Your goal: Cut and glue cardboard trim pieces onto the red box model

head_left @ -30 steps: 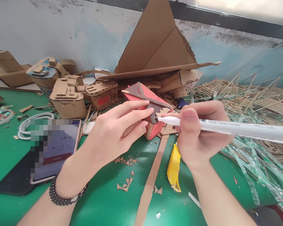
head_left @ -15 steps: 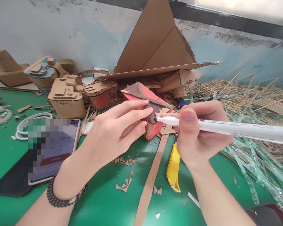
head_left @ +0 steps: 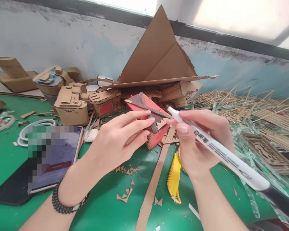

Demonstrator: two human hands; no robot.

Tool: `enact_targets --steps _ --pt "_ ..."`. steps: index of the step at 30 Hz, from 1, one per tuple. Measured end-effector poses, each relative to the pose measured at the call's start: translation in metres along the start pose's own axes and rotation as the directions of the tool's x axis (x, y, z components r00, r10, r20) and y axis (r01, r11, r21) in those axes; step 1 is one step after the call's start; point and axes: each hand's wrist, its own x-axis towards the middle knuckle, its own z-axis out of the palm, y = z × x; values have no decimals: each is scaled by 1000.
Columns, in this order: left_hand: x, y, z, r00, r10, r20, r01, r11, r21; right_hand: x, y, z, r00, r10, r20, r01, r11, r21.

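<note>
A red cardboard box (head_left: pixel 156 138) with dark strips across its top lies in the middle of the green table. My left hand (head_left: pixel 121 133) holds it from the left, with its fingers pressed on the top and near edge; the thumb is not clearly visible. A white whiteboard marker (head_left: pixel 218 150) is pinched between the thumb and fingers of my right hand (head_left: pixel 199 138). Its dark tip is raised slightly above the right side of the box. Jagged cardboard bits (head_left: pixel 162 123) sit between the box and my right hand.
A yellow toothed plastic piece (head_left: pixel 174 179) and a long cardboard strip (head_left: pixel 155 179) lie in front. At left are a phone (head_left: pixel 60 157), a white coiled cable (head_left: pixel 24 133) and cardboard models (head_left: pixel 71 109). Wooden sticks (head_left: pixel 221 102) pile up at right. A large folded cardboard sheet (head_left: pixel 156 54) stands behind.
The marker's tip has lifted off the box's dark strip and moved up and right. The marker now slants more steeply, with its rear end lower. My left hand stays on the box.
</note>
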Motion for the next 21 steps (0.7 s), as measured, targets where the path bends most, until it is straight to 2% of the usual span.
enact_targets --steps 3,5,11,16,21 --pt "0 1 1 1000 0 -11 0 1000 20 4 5 9 996 -47 -75 43 998 -52" --pt "0 1 2 1000 4 -19 -4 999 34 7 7 15 995 3 -101 -11 997 -80" --pt "0 1 7 999 21 -32 -18 997 74 10 10 20 995 -13 -96 -4 985 -172" --pt "0 2 6 999 25 -22 -23 996 85 10 4 19 998 49 -51 -60 965 -257" --pt "1 3 7 1000 24 -17 -22 995 95 9 3 19 999 36 -41 -45 964 -261"
